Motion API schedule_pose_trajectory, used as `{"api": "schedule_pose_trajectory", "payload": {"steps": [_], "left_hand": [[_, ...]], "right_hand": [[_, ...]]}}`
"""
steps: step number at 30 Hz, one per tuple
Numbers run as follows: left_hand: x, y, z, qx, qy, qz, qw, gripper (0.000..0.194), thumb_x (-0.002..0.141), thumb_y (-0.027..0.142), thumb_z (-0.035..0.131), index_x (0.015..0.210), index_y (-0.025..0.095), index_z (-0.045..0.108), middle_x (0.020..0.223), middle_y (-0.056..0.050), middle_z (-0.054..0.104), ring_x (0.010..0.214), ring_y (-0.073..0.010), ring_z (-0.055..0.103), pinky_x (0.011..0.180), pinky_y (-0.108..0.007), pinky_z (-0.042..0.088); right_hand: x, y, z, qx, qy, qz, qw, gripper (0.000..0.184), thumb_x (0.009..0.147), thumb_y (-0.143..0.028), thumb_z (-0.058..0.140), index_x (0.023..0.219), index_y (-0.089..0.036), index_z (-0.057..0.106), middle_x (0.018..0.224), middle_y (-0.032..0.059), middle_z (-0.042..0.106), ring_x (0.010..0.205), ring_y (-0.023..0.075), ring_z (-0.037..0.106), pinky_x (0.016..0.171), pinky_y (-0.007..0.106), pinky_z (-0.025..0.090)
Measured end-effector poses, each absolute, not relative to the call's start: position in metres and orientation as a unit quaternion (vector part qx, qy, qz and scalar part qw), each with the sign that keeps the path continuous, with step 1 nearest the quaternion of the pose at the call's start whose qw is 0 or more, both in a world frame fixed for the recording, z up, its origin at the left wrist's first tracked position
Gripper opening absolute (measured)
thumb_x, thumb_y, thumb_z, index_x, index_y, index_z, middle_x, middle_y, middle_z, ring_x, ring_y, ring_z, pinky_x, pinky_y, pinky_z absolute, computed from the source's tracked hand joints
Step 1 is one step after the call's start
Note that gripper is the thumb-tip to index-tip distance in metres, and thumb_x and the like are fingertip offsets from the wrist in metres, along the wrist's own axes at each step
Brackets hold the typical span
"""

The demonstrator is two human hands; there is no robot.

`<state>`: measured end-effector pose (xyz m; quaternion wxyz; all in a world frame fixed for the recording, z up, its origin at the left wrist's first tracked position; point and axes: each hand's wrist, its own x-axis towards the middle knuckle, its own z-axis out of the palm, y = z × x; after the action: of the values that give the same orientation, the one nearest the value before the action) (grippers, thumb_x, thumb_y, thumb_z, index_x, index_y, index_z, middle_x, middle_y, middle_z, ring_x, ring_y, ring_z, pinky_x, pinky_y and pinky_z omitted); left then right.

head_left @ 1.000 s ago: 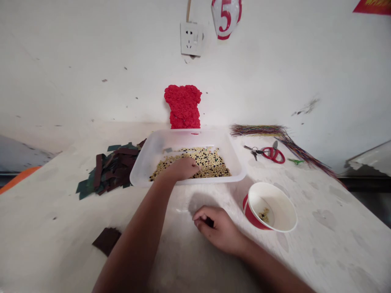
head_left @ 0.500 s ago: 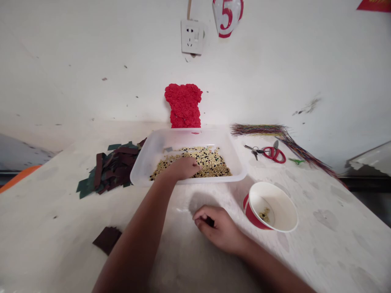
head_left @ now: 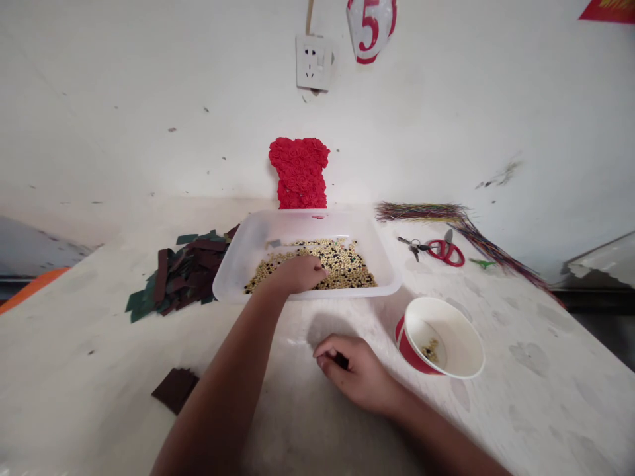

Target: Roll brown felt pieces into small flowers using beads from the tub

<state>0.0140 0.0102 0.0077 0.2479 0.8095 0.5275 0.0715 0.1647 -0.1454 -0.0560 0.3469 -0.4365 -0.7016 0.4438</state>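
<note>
My left hand (head_left: 300, 274) reaches into a translucent white plastic tray (head_left: 231, 268), its fingers curled down among small yellow and black beads (head_left: 342, 254). What its fingertips hold, if anything, is hidden. On the table in front of the tray rests my right hand (head_left: 354, 370), fingers curled with thumb and forefinger close together; nothing I can name shows in it. To its right stands a red and white paper tub (head_left: 464, 337), leaning a little, with a few of the same beads at the bottom.
Left of the tray lies a heap of dark green and brown strips (head_left: 191, 271); a small brown stack (head_left: 176, 389) sits nearer me. At the right are keys (head_left: 414, 248), red-handled scissors (head_left: 446, 252), a green clip (head_left: 483, 263) and thin wires (head_left: 421, 211). A red rose figure (head_left: 301, 173) stands behind.
Almost nothing differs. The whole view has shifted very slightly, while both hands keep their places and poses.
</note>
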Motion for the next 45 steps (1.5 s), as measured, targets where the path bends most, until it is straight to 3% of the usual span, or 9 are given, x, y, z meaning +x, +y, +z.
{"api": "schedule_pose_trajectory", "payload": {"steps": [14,31,45], "left_hand": [[0.0129,0.0107,0.0064,0.839,0.489,0.085,0.221,0.028,0.084,0.038,0.047,0.069,0.017,0.06,0.074,-0.005,0.065,0.072,-0.0185,0.057,0.063,-0.028,0.035],[0.0138,0.0077,0.0102,0.85,0.449,0.076,0.265,0.025,0.083,0.036,0.049,0.081,0.018,0.065,0.078,-0.003,0.067,0.074,-0.0181,0.058,0.069,-0.027,0.04],[0.0165,0.0097,0.0111,0.863,0.41,0.031,0.294,0.039,0.086,0.048,0.044,0.066,0.017,0.058,0.073,-0.003,0.064,0.074,-0.0179,0.058,0.064,-0.027,0.036]], "right_hand": [[0.1662,-0.1441,-0.0533,-0.436,-0.71,0.438,0.339,0.015,0.09,-0.02,0.052,0.091,-0.019,0.068,0.08,0.0007,0.066,0.071,0.0124,0.058,0.064,0.022,0.043],[0.1676,-0.1439,-0.0508,-0.42,-0.72,0.435,0.34,0.016,0.093,-0.021,0.05,0.088,-0.018,0.065,0.083,0.0005,0.067,0.076,0.0123,0.06,0.068,0.022,0.044],[0.1674,-0.1439,-0.0483,-0.421,-0.72,0.439,0.335,0.018,0.094,-0.023,0.048,0.088,-0.018,0.065,0.082,0.001,0.067,0.076,0.0133,0.059,0.07,0.023,0.044]]}}
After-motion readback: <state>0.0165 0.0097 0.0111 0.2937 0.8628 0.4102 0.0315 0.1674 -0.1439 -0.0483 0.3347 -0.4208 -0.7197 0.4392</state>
